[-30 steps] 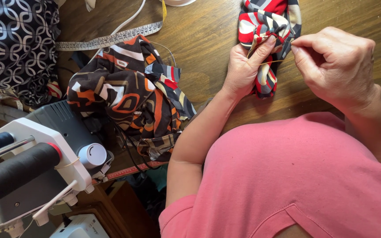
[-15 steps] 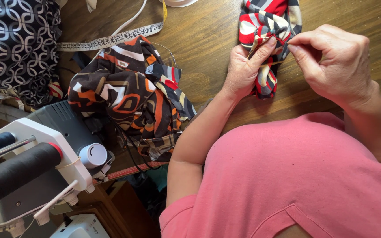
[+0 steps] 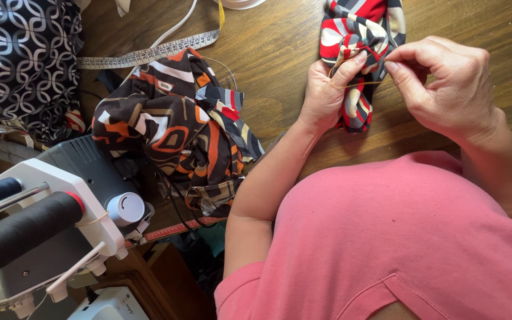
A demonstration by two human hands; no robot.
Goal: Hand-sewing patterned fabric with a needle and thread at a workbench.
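While my left hand (image 3: 327,92) grips the red patterned fabric (image 3: 357,35) lying lengthwise away from me on the bench (image 3: 280,53), my right hand (image 3: 445,89) just beside it pinches a thread (image 3: 357,85).

**Few labels, no packages or screens**

We see no packages, signs or screens. The nearest thing to a label is the measuring tape (image 3: 149,54), a pale printed strip lying far left on the wooden table (image 3: 280,35), with dark markings along its length and a yellow stretch at its far end. A second ruled strip, red with pale marks (image 3: 176,228), runs along the near edge of the table. At the bottom left, a white machine body (image 3: 111,305) carries a small dark marking, too small to make out.
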